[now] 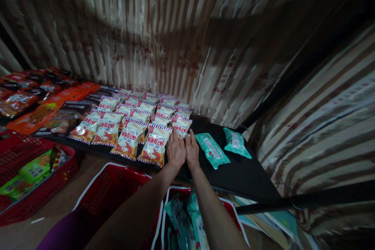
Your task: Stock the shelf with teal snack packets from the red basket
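Note:
My left hand (pixel 176 149) and my right hand (pixel 191 149) lie side by side on the black shelf (pixel 243 172), fingers stretched forward and touching a white snack packet (pixel 181 125) with red-and-blue trim. That packet ends the front row of several like packets (pixel 130 119) laid in rows. Just right of my right hand lie two teal packets, one long (pixel 212 150) and one smaller (pixel 236 140).
Orange and dark red packets (pixel 43 97) fill the shelf's left part. Below the shelf stand red baskets: one nearly bare (pixel 117 187), one with teal packets (pixel 187 218), one with green packets (pixel 32 172) at left. Striped curtains hang behind and at right.

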The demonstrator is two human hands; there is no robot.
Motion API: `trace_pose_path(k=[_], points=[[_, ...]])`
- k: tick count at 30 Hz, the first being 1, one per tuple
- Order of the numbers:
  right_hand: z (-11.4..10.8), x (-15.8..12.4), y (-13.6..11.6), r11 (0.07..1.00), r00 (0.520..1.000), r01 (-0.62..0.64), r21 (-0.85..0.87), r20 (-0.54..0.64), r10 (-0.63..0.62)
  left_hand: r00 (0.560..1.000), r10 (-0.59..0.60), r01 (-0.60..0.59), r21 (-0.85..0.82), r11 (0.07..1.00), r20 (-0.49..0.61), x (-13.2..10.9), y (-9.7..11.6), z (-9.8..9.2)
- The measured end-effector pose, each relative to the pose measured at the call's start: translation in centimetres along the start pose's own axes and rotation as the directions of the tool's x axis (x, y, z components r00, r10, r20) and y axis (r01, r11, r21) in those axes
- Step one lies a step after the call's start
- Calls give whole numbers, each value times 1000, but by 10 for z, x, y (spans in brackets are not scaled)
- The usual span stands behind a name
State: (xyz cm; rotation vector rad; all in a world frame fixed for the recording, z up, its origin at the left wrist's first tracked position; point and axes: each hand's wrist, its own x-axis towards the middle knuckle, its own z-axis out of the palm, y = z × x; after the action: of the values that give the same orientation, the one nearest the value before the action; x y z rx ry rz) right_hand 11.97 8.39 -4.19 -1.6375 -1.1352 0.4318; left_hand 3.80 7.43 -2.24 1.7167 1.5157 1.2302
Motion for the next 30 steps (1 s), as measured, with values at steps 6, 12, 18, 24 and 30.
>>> trace_pose_path(k=[6,12,18,24,30], points=[[-1,-2,-4,999,999,4,54,42,-6,1000,30,-30,-13,999,-1,6,-7,7],[-3,-3,-10,999,997,-16,30,77,14,998,53,-54,-42,998,-36,4,-10,7],[-4,-3,-10,1000,997,-24,-9,69,25,998,53,-54,-53,997,-24,4,-10,6],[-7,-12,-16,999,999,-46,20,-1,46,989,145,-145,-11,989,-32,1,-8,4],[-19,-49,-24,994,993,-6,113,-114,19,894,448,-447,18,894,-29,-44,1,-26]])
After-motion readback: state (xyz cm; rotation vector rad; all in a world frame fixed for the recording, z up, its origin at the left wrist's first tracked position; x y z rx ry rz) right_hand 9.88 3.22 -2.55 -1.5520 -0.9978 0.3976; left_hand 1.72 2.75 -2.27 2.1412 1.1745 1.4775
